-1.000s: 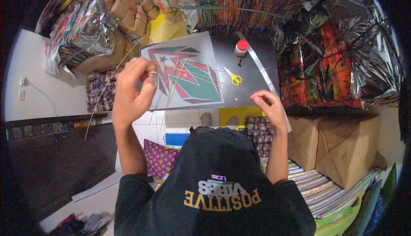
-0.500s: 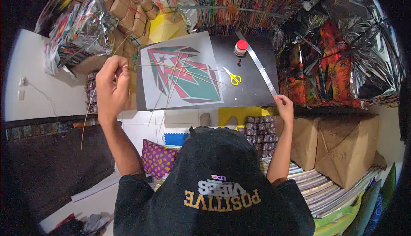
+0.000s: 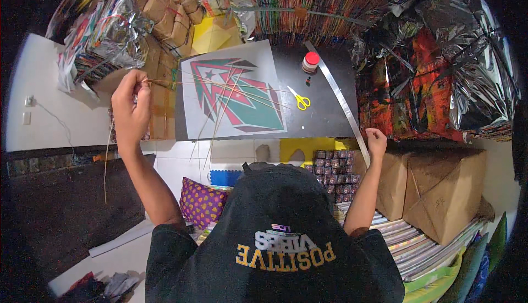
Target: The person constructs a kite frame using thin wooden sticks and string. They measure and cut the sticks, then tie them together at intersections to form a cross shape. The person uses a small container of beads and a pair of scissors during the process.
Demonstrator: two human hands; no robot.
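Note:
My left hand (image 3: pixel 132 97) is raised left of the dark table (image 3: pixel 324 121), its fingers pinched on a thin stick (image 3: pixel 159 81) that runs right over the patterned sheet. Another length of thin stick (image 3: pixel 106 165) hangs below that hand; whether it is the same piece I cannot tell. Several more thin sticks (image 3: pixel 220 105) lie crossed over the white sheet (image 3: pixel 198 124) with its red, green and black angular pattern. My right hand (image 3: pixel 376 142), fingers curled in, is just right of a long metal ruler (image 3: pixel 335 86), with no visible grip on it.
Yellow scissors (image 3: pixel 301 102) and a red-lidded jar (image 3: pixel 310 62) lie between sheet and ruler. Stacked bundles (image 3: pixel 308 17) line the table's back. Red and black wrapped material (image 3: pixel 407 94) is to the right, above large cardboard boxes (image 3: pixel 440 187). A purple pillow (image 3: pixel 201 201) lies below.
My left hand has moved a little left with the stick. My right hand has shifted right and nearer, off the ruler's edge, and more of the ruler's near end shows.

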